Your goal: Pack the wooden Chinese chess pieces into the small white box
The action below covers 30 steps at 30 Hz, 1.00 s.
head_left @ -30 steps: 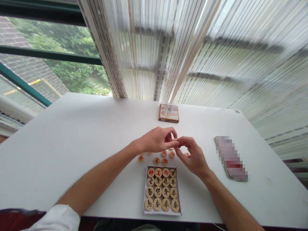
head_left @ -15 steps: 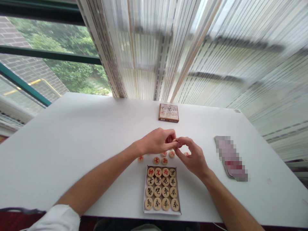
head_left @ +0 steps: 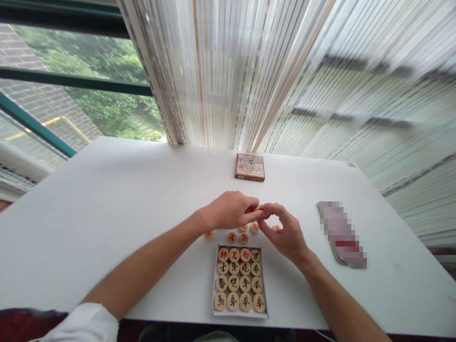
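Pinching one mostly hidden piece (head_left: 260, 208) between fingertips of left hand (head_left: 231, 211) and right hand (head_left: 285, 232), above the counter (head_left: 142, 180), beyond the filled box (head_left: 240, 314). May slip from so slight a pinch, scattering loose pieces (head_left: 232, 237); may also nudge these by dipping the left hand.

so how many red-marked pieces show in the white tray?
3, all in the far row of the tray: leftmost piece, second piece, third piece. Any underneath would be hidden.
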Each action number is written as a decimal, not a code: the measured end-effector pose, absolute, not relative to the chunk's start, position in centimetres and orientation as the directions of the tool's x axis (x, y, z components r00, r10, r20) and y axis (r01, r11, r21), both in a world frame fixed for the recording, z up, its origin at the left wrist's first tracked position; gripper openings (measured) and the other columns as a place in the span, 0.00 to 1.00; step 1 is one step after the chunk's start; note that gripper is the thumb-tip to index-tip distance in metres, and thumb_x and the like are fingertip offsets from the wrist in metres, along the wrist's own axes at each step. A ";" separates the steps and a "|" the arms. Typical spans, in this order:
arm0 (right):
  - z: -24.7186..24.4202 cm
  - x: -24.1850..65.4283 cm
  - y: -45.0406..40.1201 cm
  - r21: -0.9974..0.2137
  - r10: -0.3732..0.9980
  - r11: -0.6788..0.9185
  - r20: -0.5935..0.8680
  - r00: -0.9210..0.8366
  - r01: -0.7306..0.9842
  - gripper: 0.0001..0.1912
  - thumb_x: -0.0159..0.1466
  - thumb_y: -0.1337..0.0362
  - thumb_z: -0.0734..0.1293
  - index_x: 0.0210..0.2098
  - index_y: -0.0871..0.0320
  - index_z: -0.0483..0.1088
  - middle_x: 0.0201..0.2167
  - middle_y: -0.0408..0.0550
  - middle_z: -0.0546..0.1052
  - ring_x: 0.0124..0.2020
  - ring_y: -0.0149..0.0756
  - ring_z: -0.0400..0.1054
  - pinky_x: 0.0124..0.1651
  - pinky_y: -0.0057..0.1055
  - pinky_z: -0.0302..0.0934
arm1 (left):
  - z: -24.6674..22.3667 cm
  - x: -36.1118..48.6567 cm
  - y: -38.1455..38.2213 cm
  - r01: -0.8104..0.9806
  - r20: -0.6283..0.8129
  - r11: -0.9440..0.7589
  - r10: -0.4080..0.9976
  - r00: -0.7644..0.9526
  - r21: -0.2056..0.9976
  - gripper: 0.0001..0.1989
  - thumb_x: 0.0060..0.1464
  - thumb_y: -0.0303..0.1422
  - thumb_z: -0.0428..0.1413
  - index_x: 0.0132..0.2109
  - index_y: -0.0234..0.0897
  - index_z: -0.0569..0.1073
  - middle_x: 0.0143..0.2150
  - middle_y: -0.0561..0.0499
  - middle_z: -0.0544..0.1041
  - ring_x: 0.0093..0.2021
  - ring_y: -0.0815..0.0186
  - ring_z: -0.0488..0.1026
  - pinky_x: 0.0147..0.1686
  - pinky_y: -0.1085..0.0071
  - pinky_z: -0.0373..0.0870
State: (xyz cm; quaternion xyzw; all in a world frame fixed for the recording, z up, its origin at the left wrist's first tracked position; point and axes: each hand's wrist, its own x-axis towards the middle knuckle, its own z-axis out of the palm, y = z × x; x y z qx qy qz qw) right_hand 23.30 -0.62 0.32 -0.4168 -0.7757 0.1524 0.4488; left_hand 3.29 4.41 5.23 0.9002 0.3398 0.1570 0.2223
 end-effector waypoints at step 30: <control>0.2 23.4 -0.7 -0.651 0.798 0.594 0.552 -0.242 0.473 0.14 0.65 0.69 0.70 0.48 0.52 0.68 0.37 0.46 0.78 0.34 0.35 0.72 0.32 0.31 0.70 | 6.5 2.5 4.5 0.515 -0.013 -0.642 0.619 0.786 0.568 0.13 0.67 0.37 0.47 0.37 0.38 0.72 0.29 0.53 0.79 0.27 0.67 0.70 0.29 0.71 0.58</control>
